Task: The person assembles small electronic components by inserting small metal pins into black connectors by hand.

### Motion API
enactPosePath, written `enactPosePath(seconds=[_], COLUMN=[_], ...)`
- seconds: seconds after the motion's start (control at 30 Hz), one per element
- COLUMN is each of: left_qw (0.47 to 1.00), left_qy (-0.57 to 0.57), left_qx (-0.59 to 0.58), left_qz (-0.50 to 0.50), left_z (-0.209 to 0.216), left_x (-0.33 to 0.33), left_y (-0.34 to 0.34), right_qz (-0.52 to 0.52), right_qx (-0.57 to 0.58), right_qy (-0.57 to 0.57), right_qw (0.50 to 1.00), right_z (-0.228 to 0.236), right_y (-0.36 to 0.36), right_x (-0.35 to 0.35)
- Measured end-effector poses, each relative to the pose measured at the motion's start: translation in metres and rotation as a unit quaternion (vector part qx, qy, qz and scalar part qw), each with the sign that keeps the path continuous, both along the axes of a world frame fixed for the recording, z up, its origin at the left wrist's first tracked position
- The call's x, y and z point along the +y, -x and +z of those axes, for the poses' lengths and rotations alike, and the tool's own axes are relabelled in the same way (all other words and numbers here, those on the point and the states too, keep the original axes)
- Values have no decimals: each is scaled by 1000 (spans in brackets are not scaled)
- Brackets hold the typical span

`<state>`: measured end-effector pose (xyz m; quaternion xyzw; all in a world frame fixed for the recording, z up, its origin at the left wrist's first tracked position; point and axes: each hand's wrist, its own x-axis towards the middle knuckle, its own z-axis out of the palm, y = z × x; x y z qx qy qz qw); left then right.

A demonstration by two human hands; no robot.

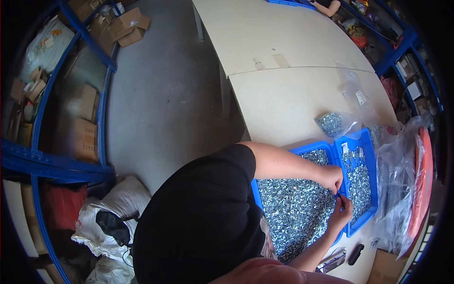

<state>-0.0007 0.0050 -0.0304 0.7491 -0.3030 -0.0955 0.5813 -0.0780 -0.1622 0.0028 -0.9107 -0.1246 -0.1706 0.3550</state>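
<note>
My left hand [332, 179] is closed in a pinch above the shared edge of two blue trays. Just below it, my right hand [343, 211] is also closed, its fingertips almost meeting those of the left. Something small and dark shows between the fingertips, too small to name. Under my hands, the larger blue tray [256, 193] is filled with small shiny metal pieces [295, 215]. The narrower blue tray [373, 177] beside it also holds many small metal pieces [358, 182], spread more thinly toward its far end.
A clear bag of metal pieces [329, 124] lies beyond the trays on the pale table [283, 106]. Plastic wrapping [395, 184] and an orange-red sheet [422, 175] lie at right. A black marker-like object [355, 254] rests near the trays. White sacks [116, 208] and blue shelving [101, 118] stand left.
</note>
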Motion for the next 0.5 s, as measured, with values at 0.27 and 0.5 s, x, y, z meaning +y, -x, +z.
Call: enactPosePath(seconds=[0.27,0.5], left_qw=[986,978], left_qy=[-75,-28], left_qx=[-145,-208], left_qz=[-34,-4], left_z=[0,15], left_x=[-21,-2], left_y=[5,4], right_qz=[-10,-60], right_qx=[3,91], right_qy=[87,86], right_qw=[996,990], right_z=[19,15], right_y=[13,6], right_x=[-11,3])
